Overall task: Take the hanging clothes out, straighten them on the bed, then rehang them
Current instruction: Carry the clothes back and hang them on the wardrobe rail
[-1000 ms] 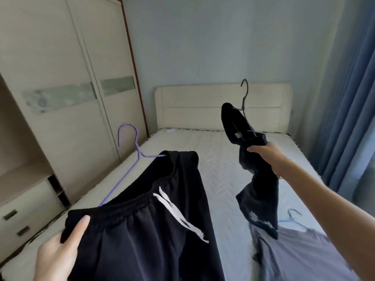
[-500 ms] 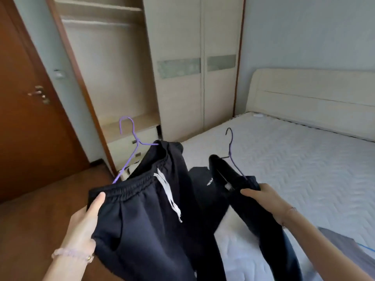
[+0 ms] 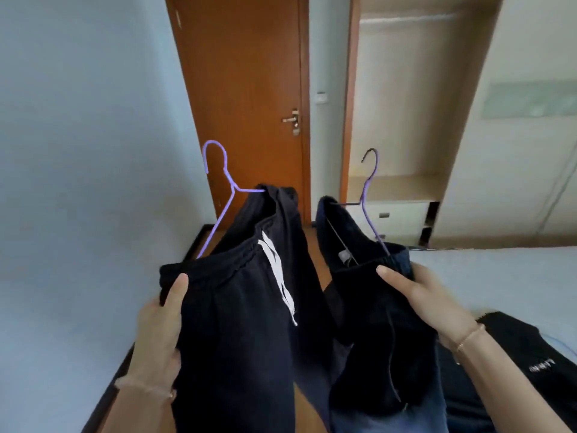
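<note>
My left hand [image 3: 160, 323] grips the waistband of black drawstring trousers [image 3: 246, 323] draped over a purple wire hanger [image 3: 218, 195], whose hook points up to the left. My right hand [image 3: 418, 295] grips a second dark garment [image 3: 371, 323] on another purple hanger [image 3: 370, 195]; its thumb lies on the fabric's top edge. Both garments hang down in front of me, side by side. The open wardrobe bay [image 3: 415, 104] with its rail [image 3: 406, 18] stands ahead on the right. The bed [image 3: 499, 276] lies at the right.
A brown door [image 3: 246, 89] with a metal handle is shut straight ahead. A pale blue wall fills the left. Drawers [image 3: 393, 220] sit at the wardrobe's base. Another black garment with white lettering [image 3: 537, 364] lies on the bed at the lower right.
My view has swung left from the bed to the door and the open wardrobe. Both hands still hold their hung garments, now level and closer together in front of me.
</note>
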The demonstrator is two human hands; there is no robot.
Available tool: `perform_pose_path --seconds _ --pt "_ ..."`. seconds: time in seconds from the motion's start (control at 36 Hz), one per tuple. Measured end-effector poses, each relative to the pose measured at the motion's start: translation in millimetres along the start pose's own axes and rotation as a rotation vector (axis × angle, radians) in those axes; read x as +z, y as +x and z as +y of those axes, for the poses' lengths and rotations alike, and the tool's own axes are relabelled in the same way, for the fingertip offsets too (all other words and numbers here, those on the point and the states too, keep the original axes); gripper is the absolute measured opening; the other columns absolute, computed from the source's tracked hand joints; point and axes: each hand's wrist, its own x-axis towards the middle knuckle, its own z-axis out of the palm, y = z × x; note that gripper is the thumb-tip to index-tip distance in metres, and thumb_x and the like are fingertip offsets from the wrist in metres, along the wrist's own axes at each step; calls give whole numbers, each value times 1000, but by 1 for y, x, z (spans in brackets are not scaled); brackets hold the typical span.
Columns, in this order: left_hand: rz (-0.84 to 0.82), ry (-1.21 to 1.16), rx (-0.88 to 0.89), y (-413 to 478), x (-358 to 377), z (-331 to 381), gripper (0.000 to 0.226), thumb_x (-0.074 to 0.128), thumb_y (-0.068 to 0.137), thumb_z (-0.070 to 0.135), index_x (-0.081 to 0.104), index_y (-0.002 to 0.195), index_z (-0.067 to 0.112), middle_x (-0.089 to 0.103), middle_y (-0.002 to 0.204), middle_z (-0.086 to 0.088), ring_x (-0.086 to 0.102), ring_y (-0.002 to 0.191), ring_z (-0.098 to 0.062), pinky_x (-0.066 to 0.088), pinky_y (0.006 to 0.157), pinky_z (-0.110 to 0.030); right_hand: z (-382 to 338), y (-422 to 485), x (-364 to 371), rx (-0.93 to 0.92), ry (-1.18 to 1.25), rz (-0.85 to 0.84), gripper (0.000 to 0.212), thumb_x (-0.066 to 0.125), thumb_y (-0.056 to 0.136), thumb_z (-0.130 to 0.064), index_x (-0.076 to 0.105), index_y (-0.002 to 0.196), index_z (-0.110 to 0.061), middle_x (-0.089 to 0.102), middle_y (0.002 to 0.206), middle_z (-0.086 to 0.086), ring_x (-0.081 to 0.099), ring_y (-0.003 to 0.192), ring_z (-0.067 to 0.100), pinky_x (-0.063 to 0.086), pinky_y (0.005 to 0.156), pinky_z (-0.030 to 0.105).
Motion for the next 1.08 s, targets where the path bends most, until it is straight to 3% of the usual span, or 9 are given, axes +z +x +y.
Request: perform_pose_path --seconds 0.06,0.14,0.31,0.42,0.53,0.67,0.83,0.92,1.08 --pt "44 30 8 29 -4 -4 38 61 86 42 61 77 5 63 81 -13 61 78 -28 49 75 -40 4 31 28 -7 -4 -31 10 60 94 -19 68 96 -15 76 77 -4 73 70 8 57 59 17" --pt "99 100 28 69 -11 -9 43 57 89 40 58 74 0 56 67 -9 53 68 -26 43 66 -39 17 78 66 15 16 -55 15 61 92 -23 69 99 -13 78 89 5 74 84 20 58 80 36" --pt "158 194 -28 146 -22 -18 33 57 90 36 66 91 4 67 87 -10 61 85 -29 50 82 -40 32 152 120 99 76 -65 16 59 93 -20 70 93 -8 77 77 4 74 70 12 57 60 21" --pt "135 235 -66 197 -14 -15 29 57 90 33 64 75 9 67 80 -9 62 78 -26 48 72 -36 32 197 132 127 91 -29 15 60 92 -20 69 91 -8 76 75 4 73 65 12 56 54 18" --pt "96 265 -75 245 11 -9 31 57 90 33 64 72 8 68 78 -14 64 79 -31 50 77 -43 26 244 132 99 106 12 33 68 77 -41 71 90 -11 77 80 4 73 77 19 57 65 27" --pt "98 275 -76 311 57 -7 32 57 89 36 65 76 8 68 80 -13 65 81 -31 53 83 -48 32 315 127 99 89 55 12 59 93 -14 65 85 -7 73 62 -5 70 59 3 50 49 11" --pt "102 311 -84 406 144 -5 40 55 88 45 65 93 6 67 98 -14 61 98 -36 46 96 -55 52 414 103 103 138 110 27 69 83 -33 69 90 -7 78 76 2 74 75 17 56 58 19" --pt "89 317 -86 454 201 6 34 55 89 42 63 82 10 66 94 -14 61 92 -34 48 92 -49 53 472 84 120 121 146 26 67 87 -23 68 95 1 76 89 19 73 77 21 59 64 25" --pt "9 410 -16 540 305 30 36 58 88 38 60 70 7 63 89 -20 58 90 -36 44 84 -43 37 582 32 112 75 237 12 64 90 -12 69 89 -1 77 76 5 74 71 16 53 52 15"
